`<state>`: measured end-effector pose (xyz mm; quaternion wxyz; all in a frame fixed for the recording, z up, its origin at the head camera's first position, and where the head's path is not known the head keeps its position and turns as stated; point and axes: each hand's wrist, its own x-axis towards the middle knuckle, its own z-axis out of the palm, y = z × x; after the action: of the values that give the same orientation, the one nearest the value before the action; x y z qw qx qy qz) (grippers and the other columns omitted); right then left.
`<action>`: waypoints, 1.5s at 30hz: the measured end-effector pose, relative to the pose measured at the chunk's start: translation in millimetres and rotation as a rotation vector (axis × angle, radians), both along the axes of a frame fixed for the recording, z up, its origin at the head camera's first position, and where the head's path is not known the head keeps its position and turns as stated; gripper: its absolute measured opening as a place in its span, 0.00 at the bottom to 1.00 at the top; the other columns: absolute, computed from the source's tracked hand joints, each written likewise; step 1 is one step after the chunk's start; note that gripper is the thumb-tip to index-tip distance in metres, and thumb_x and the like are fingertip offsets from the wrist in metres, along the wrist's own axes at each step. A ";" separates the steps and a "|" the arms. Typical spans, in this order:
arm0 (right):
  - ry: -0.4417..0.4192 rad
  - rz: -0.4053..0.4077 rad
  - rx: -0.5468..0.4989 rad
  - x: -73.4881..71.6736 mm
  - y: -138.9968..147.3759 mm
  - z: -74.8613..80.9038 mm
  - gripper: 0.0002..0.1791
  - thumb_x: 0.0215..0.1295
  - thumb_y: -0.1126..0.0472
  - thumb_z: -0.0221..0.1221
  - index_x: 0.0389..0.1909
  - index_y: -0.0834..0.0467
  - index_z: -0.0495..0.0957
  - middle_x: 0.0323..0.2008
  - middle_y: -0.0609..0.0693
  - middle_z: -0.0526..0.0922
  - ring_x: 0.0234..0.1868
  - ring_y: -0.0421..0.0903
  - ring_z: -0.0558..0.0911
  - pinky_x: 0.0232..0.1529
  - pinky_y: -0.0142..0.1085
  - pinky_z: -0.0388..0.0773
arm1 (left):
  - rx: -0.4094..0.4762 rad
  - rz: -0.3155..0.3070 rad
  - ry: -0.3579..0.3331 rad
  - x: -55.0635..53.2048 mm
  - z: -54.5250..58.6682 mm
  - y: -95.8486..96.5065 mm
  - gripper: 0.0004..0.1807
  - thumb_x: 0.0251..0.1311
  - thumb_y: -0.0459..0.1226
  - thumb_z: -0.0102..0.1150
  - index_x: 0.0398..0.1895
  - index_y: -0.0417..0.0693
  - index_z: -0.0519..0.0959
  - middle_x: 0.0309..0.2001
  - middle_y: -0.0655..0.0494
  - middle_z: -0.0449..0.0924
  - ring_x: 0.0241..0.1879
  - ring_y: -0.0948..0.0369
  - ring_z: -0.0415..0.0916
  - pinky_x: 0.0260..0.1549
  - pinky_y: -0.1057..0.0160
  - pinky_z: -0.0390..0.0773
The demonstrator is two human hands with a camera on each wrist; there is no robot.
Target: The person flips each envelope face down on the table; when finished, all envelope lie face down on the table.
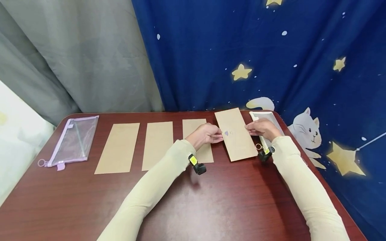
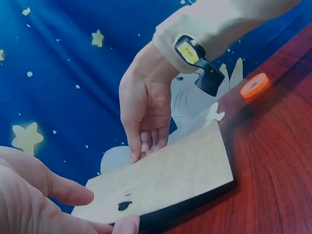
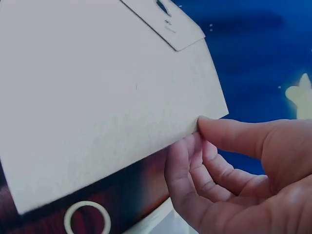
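A brown kraft-paper envelope (image 1: 236, 139) with a small dark printed mark is held tilted over the right part of the table. At its left edge is my left hand (image 1: 207, 135), thumb and fingers gripping the paper near the mark. My right hand (image 1: 261, 128) pinches the opposite edge; the right wrist view shows the thumb (image 3: 234, 136) on top and curled fingers beneath. Under and beside the right hand lies a white-edged clear zip pouch (image 1: 272, 118), partly hidden, its ring pull (image 3: 87, 219) showing below the envelope's edge.
Three more brown sheets or envelopes lie in a row: left (image 1: 119, 149), middle (image 1: 158, 144) and right (image 1: 193, 125), the last partly behind my left hand. A lilac mesh zip pouch (image 1: 75, 140) lies far left. An orange ring-shaped roll (image 2: 255, 86) sits on the table (image 1: 211, 207).
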<state>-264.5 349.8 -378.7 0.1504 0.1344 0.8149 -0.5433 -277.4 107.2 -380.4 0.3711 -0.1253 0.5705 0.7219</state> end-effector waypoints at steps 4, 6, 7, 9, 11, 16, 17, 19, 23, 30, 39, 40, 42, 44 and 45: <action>-0.021 -0.004 -0.065 2.5 5.1 8.6 0.08 0.71 0.69 0.58 0.34 0.57 0.83 0.23 0.39 0.83 0.26 0.33 0.81 0.37 0.26 0.84 | 0.004 -0.034 0.028 0.8 7.2 -2.8 0.25 0.71 0.23 0.46 0.71 0.32 0.62 0.42 0.41 0.74 0.57 0.48 0.77 0.68 0.57 0.73; -0.030 0.001 -0.113 4.1 7.3 13.8 0.14 0.72 0.70 0.57 0.28 0.52 0.83 0.23 0.38 0.84 0.26 0.33 0.80 0.35 0.25 0.83 | 0.016 -0.027 0.047 0.5 10.4 -4.6 0.21 0.72 0.24 0.47 0.67 0.29 0.68 0.35 0.44 0.74 0.48 0.51 0.79 0.67 0.57 0.74; -0.035 0.006 -0.138 4.8 8.3 16.1 0.16 0.72 0.70 0.57 0.26 0.50 0.83 0.23 0.38 0.84 0.26 0.33 0.80 0.34 0.25 0.83 | 0.028 -0.019 0.059 0.1 11.9 -5.6 0.20 0.72 0.25 0.48 0.65 0.29 0.71 0.33 0.45 0.75 0.44 0.52 0.78 0.67 0.57 0.74; -0.046 0.025 -0.189 6.2 9.4 19.6 0.20 0.73 0.71 0.55 0.23 0.49 0.83 0.23 0.39 0.85 0.26 0.33 0.81 0.32 0.25 0.82 | 0.057 0.012 0.082 -0.9 14.4 -7.5 0.18 0.72 0.26 0.50 0.63 0.29 0.74 0.30 0.46 0.77 0.37 0.54 0.79 0.66 0.56 0.75; -0.059 0.063 -0.230 7.1 9.5 21.6 0.21 0.74 0.71 0.53 0.23 0.49 0.84 0.24 0.40 0.85 0.27 0.33 0.82 0.33 0.25 0.82 | 0.068 0.044 0.118 -1.5 16.1 -9.7 0.18 0.71 0.26 0.53 0.61 0.29 0.76 0.29 0.47 0.79 0.33 0.56 0.79 0.63 0.55 0.78; -0.064 0.123 -0.224 7.5 5.4 22.8 0.19 0.75 0.71 0.52 0.27 0.50 0.84 0.26 0.39 0.86 0.28 0.33 0.82 0.35 0.25 0.82 | 0.052 0.081 0.200 -1.8 14.8 -13.5 0.17 0.64 0.23 0.61 0.56 0.29 0.80 0.36 0.44 0.85 0.28 0.60 0.82 0.53 0.57 0.83; -0.050 0.136 -0.192 8.1 4.5 23.8 0.16 0.75 0.70 0.53 0.30 0.52 0.84 0.26 0.39 0.86 0.29 0.32 0.82 0.36 0.25 0.83 | 0.049 0.080 0.208 -1.8 13.8 -13.7 0.17 0.63 0.22 0.61 0.56 0.29 0.80 0.40 0.42 0.86 0.27 0.60 0.83 0.51 0.58 0.84; 0.020 0.140 -0.056 11.2 -1.6 28.8 0.10 0.74 0.68 0.55 0.35 0.59 0.84 0.25 0.39 0.84 0.28 0.32 0.81 0.36 0.25 0.82 | 0.051 0.083 0.217 -1.7 12.3 -13.0 0.17 0.61 0.21 0.62 0.54 0.28 0.81 0.48 0.39 0.86 0.25 0.61 0.84 0.47 0.59 0.86; 0.295 0.180 0.471 27.5 -31.1 51.5 0.13 0.70 0.59 0.61 0.41 0.66 0.85 0.28 0.48 0.86 0.30 0.40 0.80 0.34 0.27 0.77 | 0.072 0.123 0.222 -2.2 11.4 -10.2 0.16 0.60 0.20 0.62 0.52 0.27 0.82 0.53 0.34 0.83 0.24 0.61 0.84 0.40 0.62 0.87; 0.598 0.305 0.903 62.8 -107.1 69.1 0.12 0.62 0.58 0.69 0.26 0.64 0.85 0.23 0.56 0.82 0.29 0.54 0.80 0.30 0.43 0.77 | 0.127 0.211 0.226 -4.8 11.4 -4.8 0.16 0.59 0.20 0.61 0.52 0.26 0.81 0.54 0.32 0.82 0.39 0.55 0.88 0.37 0.66 0.87; 0.856 0.260 1.470 78.4 -134.4 34.0 0.07 0.60 0.72 0.60 0.30 0.63 0.87 0.27 0.60 0.84 0.31 0.56 0.81 0.26 0.44 0.81 | 0.172 0.237 0.182 -3.8 13.9 -6.1 0.13 0.59 0.21 0.61 0.47 0.28 0.82 0.33 0.46 0.84 0.29 0.60 0.85 0.39 0.66 0.87; 0.871 0.255 1.497 78.2 -135.1 32.3 0.08 0.60 0.72 0.60 0.30 0.62 0.87 0.27 0.60 0.83 0.31 0.55 0.81 0.25 0.43 0.80 | 0.168 0.234 0.189 -3.8 14.6 -6.1 0.12 0.59 0.21 0.61 0.47 0.28 0.82 0.32 0.46 0.84 0.29 0.60 0.85 0.39 0.66 0.87; 0.896 0.239 1.514 77.6 -136.2 29.9 0.08 0.59 0.72 0.60 0.29 0.62 0.88 0.26 0.60 0.82 0.30 0.55 0.80 0.25 0.42 0.78 | 0.162 0.230 0.209 -3.7 16.0 -6.2 0.12 0.59 0.20 0.61 0.47 0.27 0.82 0.31 0.46 0.84 0.29 0.60 0.85 0.40 0.65 0.87; 0.909 0.224 1.521 76.7 -136.5 28.1 0.08 0.59 0.72 0.60 0.28 0.61 0.88 0.26 0.59 0.82 0.29 0.54 0.80 0.24 0.41 0.78 | 0.157 0.220 0.224 -3.4 17.4 -6.0 0.12 0.59 0.20 0.61 0.47 0.27 0.82 0.28 0.49 0.83 0.29 0.60 0.84 0.40 0.64 0.87; 0.915 0.215 1.523 76.6 -136.6 27.6 0.08 0.59 0.72 0.60 0.28 0.61 0.88 0.25 0.59 0.82 0.29 0.54 0.80 0.24 0.41 0.78 | 0.155 0.216 0.232 -2.8 18.3 -6.0 0.13 0.59 0.20 0.61 0.48 0.27 0.82 0.28 0.49 0.83 0.29 0.61 0.84 0.41 0.64 0.87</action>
<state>-187.8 213.2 -351.1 -0.2690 -0.1092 0.9432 0.1615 -280.3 101.2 -362.1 0.2316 -0.0728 0.5353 0.8090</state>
